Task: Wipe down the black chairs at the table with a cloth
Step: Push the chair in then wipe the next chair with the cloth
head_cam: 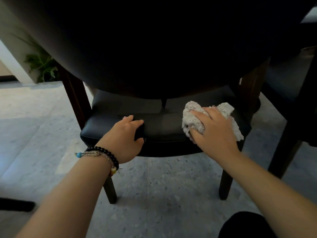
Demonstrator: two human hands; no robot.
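A black chair with a padded leather seat and dark wooden legs stands right in front of me, seen from behind; its curved backrest fills the top of the view. My right hand presses a crumpled off-white cloth onto the right rear part of the seat. My left hand grips the seat's rear edge at the left, fingers curled over the cushion. Bead bracelets circle my left wrist.
Grey speckled floor tiles spread around the chair. A second dark chair stands close at the right. A green potted plant sits by the wall at the far left. A dark object lies on the floor at the lower left.
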